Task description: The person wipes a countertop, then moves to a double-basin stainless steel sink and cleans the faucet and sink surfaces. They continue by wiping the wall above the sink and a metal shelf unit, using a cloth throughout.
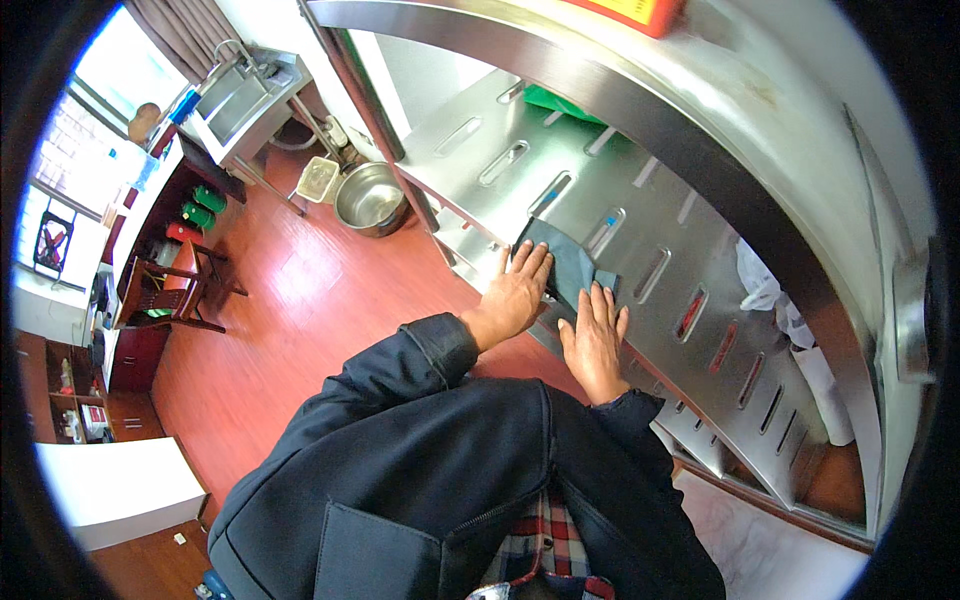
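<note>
A folded dark grey-blue cloth (568, 259) lies on a slotted stainless steel shelf (637, 232), close to its front edge. My left hand (514, 292) rests flat on the cloth's left part, fingers extended. Lower and to the right, my right hand (596, 341) touches the cloth's near right edge with its fingertips, palm down. Neither hand is closed around the cloth. Its underside and the part beneath my fingers are hidden.
A steel rack frame (675, 150) curves above the shelf. White plastic bags (757, 277) and a white roll (825, 394) lie at the right end. Left of the rack, a large metal pot (369, 196) stands on the red floor. A wooden chair (169, 292) is farther left.
</note>
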The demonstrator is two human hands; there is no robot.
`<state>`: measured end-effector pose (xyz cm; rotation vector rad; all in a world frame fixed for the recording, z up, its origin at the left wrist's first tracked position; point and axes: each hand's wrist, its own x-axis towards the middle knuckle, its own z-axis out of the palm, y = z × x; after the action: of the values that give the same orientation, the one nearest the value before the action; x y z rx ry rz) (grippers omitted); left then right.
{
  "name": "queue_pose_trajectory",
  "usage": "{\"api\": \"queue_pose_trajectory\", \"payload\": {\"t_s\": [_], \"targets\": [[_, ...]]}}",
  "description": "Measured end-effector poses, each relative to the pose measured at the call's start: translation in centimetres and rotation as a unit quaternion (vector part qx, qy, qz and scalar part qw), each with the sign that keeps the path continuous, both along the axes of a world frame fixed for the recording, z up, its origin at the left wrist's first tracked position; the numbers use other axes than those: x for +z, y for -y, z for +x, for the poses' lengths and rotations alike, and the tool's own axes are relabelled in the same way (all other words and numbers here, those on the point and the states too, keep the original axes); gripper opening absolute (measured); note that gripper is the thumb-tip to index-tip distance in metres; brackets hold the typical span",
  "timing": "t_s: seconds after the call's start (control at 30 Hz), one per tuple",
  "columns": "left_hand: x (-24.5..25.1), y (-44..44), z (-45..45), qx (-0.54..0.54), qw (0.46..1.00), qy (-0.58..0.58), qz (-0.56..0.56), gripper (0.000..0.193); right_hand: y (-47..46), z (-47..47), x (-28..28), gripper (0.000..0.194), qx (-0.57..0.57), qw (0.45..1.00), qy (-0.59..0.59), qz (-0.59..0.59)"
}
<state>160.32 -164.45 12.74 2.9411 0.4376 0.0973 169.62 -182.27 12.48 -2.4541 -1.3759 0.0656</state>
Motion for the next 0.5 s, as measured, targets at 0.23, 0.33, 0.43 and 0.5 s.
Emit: {"api": "queue_pose_trajectory", "payload": {"t_s": [0.23,0.33,0.43,0.5], "targets": [[-0.6,-10.3,-3.2,0.022,0.999,0.042,-0.019,0.090,-10.4,-2.1,-0.1,0.064,0.012,1.000,-0.011,-0.019],[-1.0,-14.5,-4.4,0.033,0.997,0.061,-0.019,0.089,-14.7,-2.8,-0.3,0.065,0.019,1.000,-0.003,-0.024],[-1.3,-18.3,-5.4,0.047,0.996,0.080,-0.015,0.088,-18.8,-3.6,-0.4,0.065,0.027,0.999,0.007,-0.018],[-1.3,-20.6,-6.1,0.057,0.994,0.090,-0.017,0.088,-21.5,-4.1,-0.3,0.066,0.026,0.999,0.007,-0.018]]}}
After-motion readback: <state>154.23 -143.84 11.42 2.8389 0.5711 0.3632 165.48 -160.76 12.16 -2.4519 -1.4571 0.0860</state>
